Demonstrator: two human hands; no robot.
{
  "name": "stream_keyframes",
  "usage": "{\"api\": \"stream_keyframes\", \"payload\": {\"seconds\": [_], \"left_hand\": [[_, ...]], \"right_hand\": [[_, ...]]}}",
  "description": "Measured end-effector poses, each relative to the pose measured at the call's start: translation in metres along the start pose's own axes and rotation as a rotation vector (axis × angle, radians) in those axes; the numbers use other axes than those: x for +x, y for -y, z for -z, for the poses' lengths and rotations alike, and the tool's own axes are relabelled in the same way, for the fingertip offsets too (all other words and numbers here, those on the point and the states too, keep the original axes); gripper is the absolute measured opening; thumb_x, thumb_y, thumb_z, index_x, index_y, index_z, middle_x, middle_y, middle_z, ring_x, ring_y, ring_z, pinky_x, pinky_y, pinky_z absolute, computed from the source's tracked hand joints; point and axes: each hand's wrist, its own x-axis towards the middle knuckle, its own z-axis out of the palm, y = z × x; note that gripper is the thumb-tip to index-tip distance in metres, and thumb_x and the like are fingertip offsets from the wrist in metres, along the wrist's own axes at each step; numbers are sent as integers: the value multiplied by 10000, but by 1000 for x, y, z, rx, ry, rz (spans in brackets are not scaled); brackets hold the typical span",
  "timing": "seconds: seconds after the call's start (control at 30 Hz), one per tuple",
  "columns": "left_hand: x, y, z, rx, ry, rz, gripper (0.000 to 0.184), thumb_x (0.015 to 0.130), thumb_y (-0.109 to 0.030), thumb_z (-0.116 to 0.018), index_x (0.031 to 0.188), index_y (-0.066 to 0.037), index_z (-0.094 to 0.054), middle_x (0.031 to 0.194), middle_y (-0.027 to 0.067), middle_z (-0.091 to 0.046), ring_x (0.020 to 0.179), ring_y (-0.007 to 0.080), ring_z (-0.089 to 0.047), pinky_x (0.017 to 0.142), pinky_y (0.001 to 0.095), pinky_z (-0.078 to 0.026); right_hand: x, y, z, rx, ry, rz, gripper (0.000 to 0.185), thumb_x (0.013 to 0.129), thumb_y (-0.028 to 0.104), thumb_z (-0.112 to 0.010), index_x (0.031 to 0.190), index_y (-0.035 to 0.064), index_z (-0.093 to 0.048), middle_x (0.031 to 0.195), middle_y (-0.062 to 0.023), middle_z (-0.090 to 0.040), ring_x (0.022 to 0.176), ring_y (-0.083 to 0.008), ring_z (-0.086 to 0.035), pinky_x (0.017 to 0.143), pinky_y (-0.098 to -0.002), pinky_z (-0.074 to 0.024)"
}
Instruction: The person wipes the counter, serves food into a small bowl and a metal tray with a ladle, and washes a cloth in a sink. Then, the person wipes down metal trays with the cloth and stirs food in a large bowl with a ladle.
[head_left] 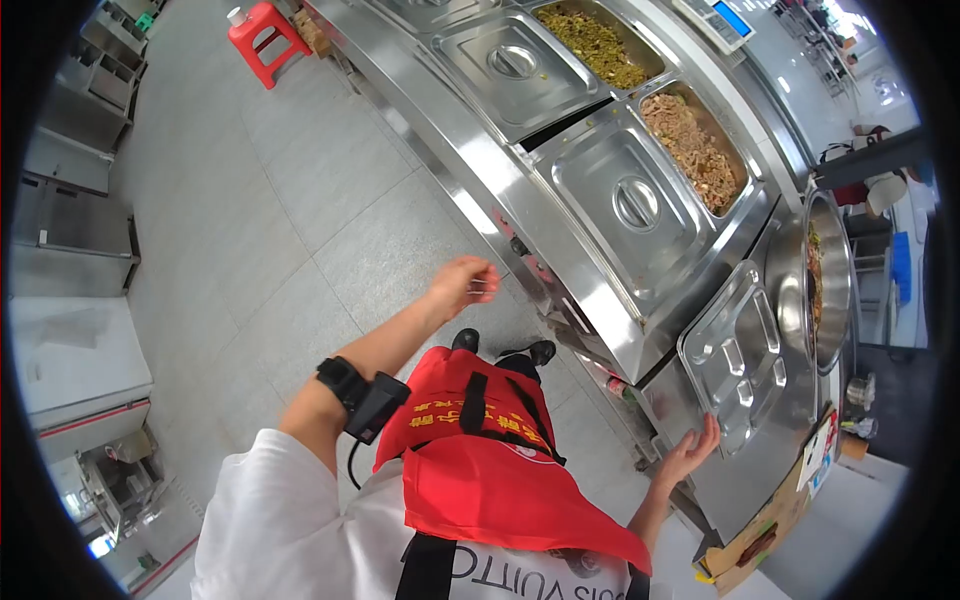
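Observation:
My left hand [466, 284] hangs in the air over the floor, left of the steel counter, its fingers loosely bent and holding nothing. My right hand [688, 455] is at the counter's near end, fingers stretched out, by the lower corner of a steel compartment tray [738, 350]. I cannot tell whether the fingertips touch the tray. Beyond the tray stands a large steel bowl [795, 290] with food in it. A steel pan lid [590, 190] with a round recessed handle covers the nearest counter pan.
Open pans hold brownish minced food [690, 145] and chopped green food [597, 45]. Another lid [505, 65] lies farther along. A scale [715, 22] stands at the back. A red stool [268, 42] is on the tiled floor. Cardboard [765, 530] leans near the counter's end. Another person [880, 185] is beyond.

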Motion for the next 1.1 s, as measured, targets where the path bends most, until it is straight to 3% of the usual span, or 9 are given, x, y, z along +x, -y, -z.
{"api": "stream_keyframes", "payload": {"seconds": [0.17,0.3,0.4,0.57,0.67,0.7,0.83,0.93,1.1], "left_hand": [[-6,5,-52,228,94,-24,225,820,-264,-441,811,-70,-555,735,42,-588,711,123,-560,616,266,-450],[-17,0,-95,367,363,-67,259,834,-169,-391,1048,-72,-501,792,56,-590,786,128,-552,673,264,-435],[-22,1,-130,442,429,-87,322,823,-121,-379,1135,-68,-436,834,80,-590,799,148,-551,681,285,-443],[-15,22,-205,587,574,-120,392,800,-102,-460,1185,-89,-394,1114,98,-460,923,159,-489,744,292,-439],[-1,50,-248,665,578,-139,432,795,-129,-484,1208,-93,-365,1157,94,-410,961,165,-463,750,292,-438],[1,58,-261,660,562,-127,471,785,-150,-506,1224,-96,-344,1180,94,-374,992,167,-439,749,299,-438],[9,84,-291,687,392,-158,466,769,-149,-505,1209,-86,-363,1102,78,-444,939,159,-467,690,284,-444],[5,90,-298,678,278,-197,488,741,-151,-496,1206,-74,-370,1115,91,-419,975,191,-444,714,324,-448],[-3,97,-303,671,276,-268,481,718,-85,-467,1188,-30,-382,1063,89,-483,944,179,-498,650,294,-475]], "right_hand": [[-32,-19,-8,172,-61,-78,291,786,14,-390,1064,21,-474,1057,-102,-442,963,-206,-456,816,-296,-372],[-27,-19,30,475,-72,-523,274,835,61,-351,1089,30,-450,946,-70,-508,752,-135,-534,600,-221,-450],[-6,-27,49,573,-260,-639,283,848,100,-347,1111,35,-428,860,-65,-534,642,-108,-528,501,-214,-433],[9,-129,67,263,-480,-443,322,824,152,-412,1120,27,-424,1063,-96,-441,929,-164,-442,774,-273,-371],[17,-173,76,118,-513,-502,330,811,136,-425,1117,10,-423,1069,-102,-426,937,-164,-434,774,-269,-371],[21,-181,76,88,-546,-490,337,804,126,-432,1113,-7,-419,967,-94,-474,856,-149,-467,737,-264,-393],[33,-191,89,506,-302,-656,346,805,144,-439,1106,-26,-414,740,-69,-515,568,-119,-486,548,-241,-423],[37,-205,93,454,-165,-680,344,808,141,-433,1110,-21,-411,729,-72,-514,545,-97,-475,524,-238,-419],[38,-220,84,341,-209,-588,243,764,141,-479,958,8,-538,800,-115,-578,715,-202,-556,654,-296,-437]]}}
